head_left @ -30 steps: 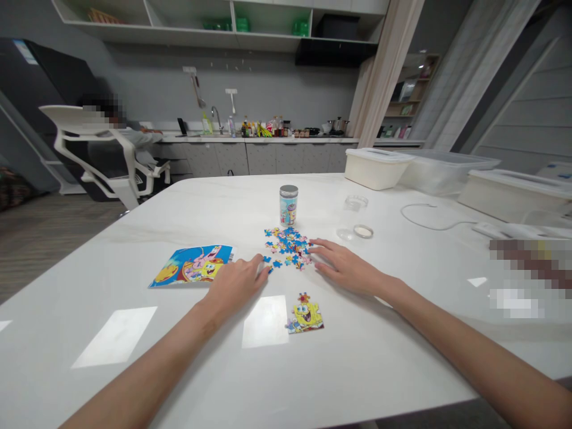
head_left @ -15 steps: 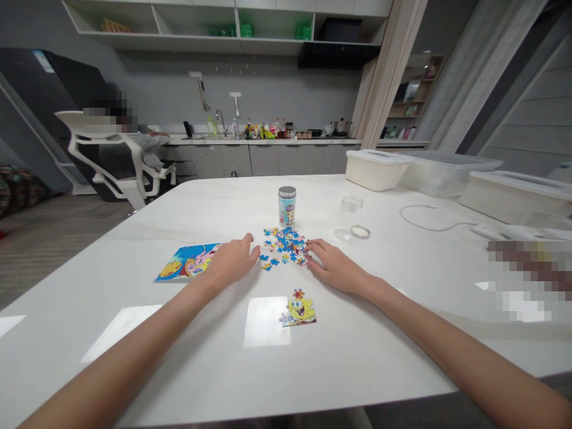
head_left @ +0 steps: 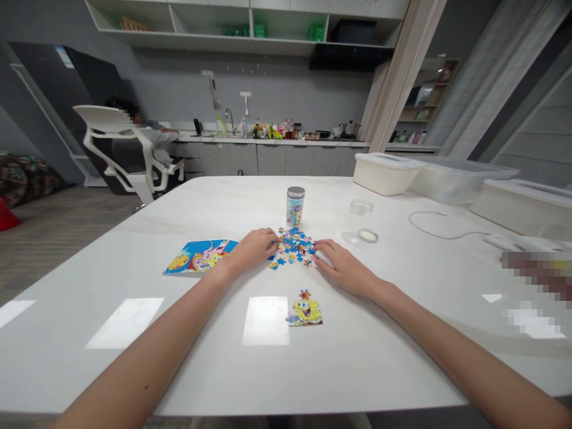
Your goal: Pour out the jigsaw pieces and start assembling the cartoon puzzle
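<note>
A loose pile of jigsaw puzzle pieces, mostly blue with some yellow and pink, lies on the white table. My left hand is at the pile's left edge, its fingers bent and drawn together; whatever may be between them is hidden. On the right edge of the pile, my right hand touches pieces with its thumb and fingers apart. Closer to me lies a joined puzzle section showing a yellow cartoon face. A blue picture sheet with cartoon figures rests beside my left wrist, which partly covers it.
A printed can with a silver lid stands just behind the pile. To its right are a clear plastic ring and a round lid. Storage boxes and a white cable occupy the right side. A person sits beyond the table.
My left hand has moved right to the pile, and its fingers have drawn closer together. My right hand stays at the pile's right edge. The whole view has shifted slightly.
</note>
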`<action>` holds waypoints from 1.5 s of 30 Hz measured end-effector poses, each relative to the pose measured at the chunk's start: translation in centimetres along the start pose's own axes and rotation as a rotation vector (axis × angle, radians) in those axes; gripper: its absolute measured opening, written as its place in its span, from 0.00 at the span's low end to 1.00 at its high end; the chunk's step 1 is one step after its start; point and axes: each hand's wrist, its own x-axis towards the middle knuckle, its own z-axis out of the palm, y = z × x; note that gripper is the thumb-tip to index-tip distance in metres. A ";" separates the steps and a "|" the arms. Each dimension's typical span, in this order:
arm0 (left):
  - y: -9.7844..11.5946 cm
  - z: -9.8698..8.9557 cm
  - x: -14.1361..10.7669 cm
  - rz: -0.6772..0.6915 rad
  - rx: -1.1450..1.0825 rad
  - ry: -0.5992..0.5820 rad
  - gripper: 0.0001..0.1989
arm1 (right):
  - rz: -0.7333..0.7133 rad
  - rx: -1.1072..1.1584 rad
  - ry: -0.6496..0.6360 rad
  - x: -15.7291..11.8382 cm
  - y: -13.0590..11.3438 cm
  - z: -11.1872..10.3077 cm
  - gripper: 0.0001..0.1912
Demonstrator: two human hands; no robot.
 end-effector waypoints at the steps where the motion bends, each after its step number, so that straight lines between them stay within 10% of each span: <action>1: 0.2 -0.2 -0.1 -0.006 0.013 0.011 0.16 | -0.010 -0.002 -0.003 0.0 -0.1 0.0 0.14; 16: -0.1 -0.1 -0.2 0.052 -0.029 0.043 0.11 | -0.146 -0.211 -0.109 3.2 0.6 0.1 0.18; 22: 0.4 -2.0 -0.4 -0.186 -0.497 0.230 0.13 | -0.218 -0.097 0.025 5.4 -0.8 2.5 0.16; 29: -1.7 -4.6 -3.5 -0.046 -1.357 -0.666 0.40 | -0.239 -0.017 0.002 5.1 -0.7 3.9 0.16; 31: -1.6 -4.4 -3.5 -0.070 -1.488 -0.516 0.41 | -0.204 -0.024 0.022 5.1 -0.8 3.7 0.16; 33: -0.9 -4.1 -2.7 -0.154 -1.559 -0.109 0.40 | -0.159 -0.018 0.067 4.9 -1.2 3.3 0.14; 35: 0.0 -3.8 -1.6 -0.211 -1.536 0.232 0.39 | -0.140 0.010 0.135 4.5 -1.5 2.7 0.12; 38: 0.7 -3.4 -0.3 -0.344 -1.385 0.402 0.34 | -0.196 0.046 0.201 3.9 -1.8 1.8 0.10; 45: 1.1 -1.7 -0.4 -0.312 -0.076 0.080 0.14 | -0.010 -0.078 0.209 4.0 -1.4 2.1 0.18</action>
